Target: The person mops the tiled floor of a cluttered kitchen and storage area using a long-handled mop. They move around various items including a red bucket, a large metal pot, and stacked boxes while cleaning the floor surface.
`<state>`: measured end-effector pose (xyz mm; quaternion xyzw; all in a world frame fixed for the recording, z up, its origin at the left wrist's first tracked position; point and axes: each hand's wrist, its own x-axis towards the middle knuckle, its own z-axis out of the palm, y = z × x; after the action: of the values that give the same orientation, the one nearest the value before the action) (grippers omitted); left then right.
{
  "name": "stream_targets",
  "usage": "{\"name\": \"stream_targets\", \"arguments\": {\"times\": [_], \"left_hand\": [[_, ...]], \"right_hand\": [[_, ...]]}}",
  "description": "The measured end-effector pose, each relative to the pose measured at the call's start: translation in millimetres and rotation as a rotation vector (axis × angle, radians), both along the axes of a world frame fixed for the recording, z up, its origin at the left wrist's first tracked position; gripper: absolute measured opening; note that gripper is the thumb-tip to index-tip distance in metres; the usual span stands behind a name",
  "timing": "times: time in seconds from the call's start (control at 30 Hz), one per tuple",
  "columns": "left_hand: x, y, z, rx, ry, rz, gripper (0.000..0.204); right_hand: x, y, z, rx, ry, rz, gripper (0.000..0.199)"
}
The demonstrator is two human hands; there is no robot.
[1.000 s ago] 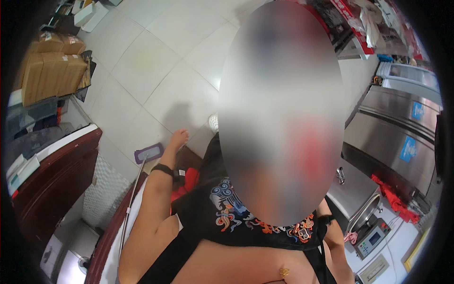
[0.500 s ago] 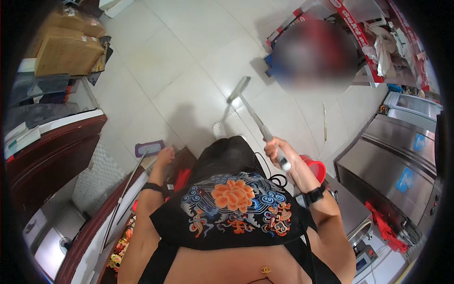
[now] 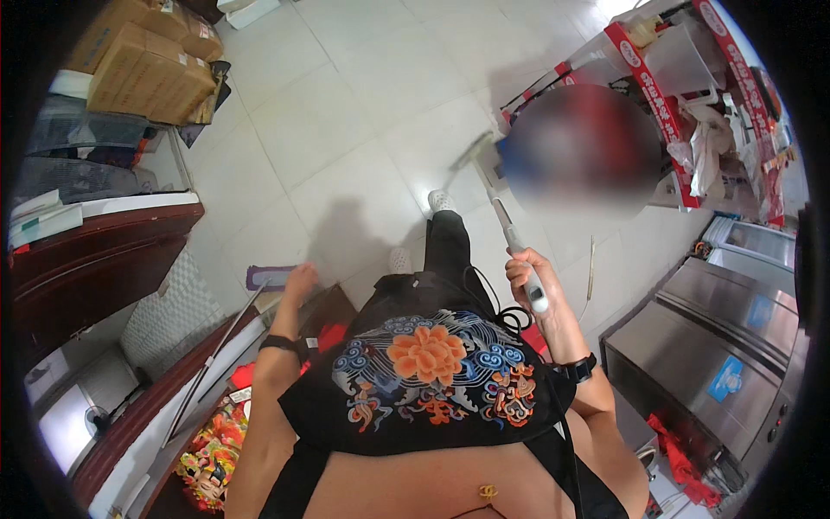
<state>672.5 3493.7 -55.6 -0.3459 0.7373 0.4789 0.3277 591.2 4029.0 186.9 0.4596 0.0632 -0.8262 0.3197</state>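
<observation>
My right hand (image 3: 526, 270) is closed around the thick grip of a pale stick-shaped cleaning tool (image 3: 504, 216), fingers wrapped over it, with the rounded butt end (image 3: 538, 299) poking out below my palm. The tool slants away ahead of me, out over the tiled floor (image 3: 346, 121), to a wide crosswise head (image 3: 474, 152) beside a blurred patch; whether that head touches the tiles I cannot tell.

I judge the tool fairly light, since one hand carries it, and stiff along its slim shaft. With the head so far from my grip, it probably feels tip-heavy and wants to twist when the head swings. The grip looks like smooth plastic, so a wet palm could slide on it. The thick section is the right place to hold; the thinner shaft would give less to wrap around. A hard knock on the head would likely strain the joint before the shaft.

My left hand (image 3: 300, 281) hangs near the flat purple mop (image 3: 266, 277). I see nothing held in it, though I cannot tell how far its fingers are curled.
</observation>
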Motion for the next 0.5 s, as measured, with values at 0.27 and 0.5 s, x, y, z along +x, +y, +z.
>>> {"name": "stream_targets", "arguments": {"times": [0.27, 0.5], "left_hand": [[18.6, 47.8, -16.7, 0.057, -0.005, 0.146, 0.023], [-4.8, 126.0, 38.7, 0.139, -0.067, 0.513, 0.034]], "right_hand": [[-151.1, 22.6, -54.8, 0.070, 0.056, 0.169, 0.016], [-291.6, 32.0, -87.7, -0.239, 0.030, 0.194, 0.014]]}}
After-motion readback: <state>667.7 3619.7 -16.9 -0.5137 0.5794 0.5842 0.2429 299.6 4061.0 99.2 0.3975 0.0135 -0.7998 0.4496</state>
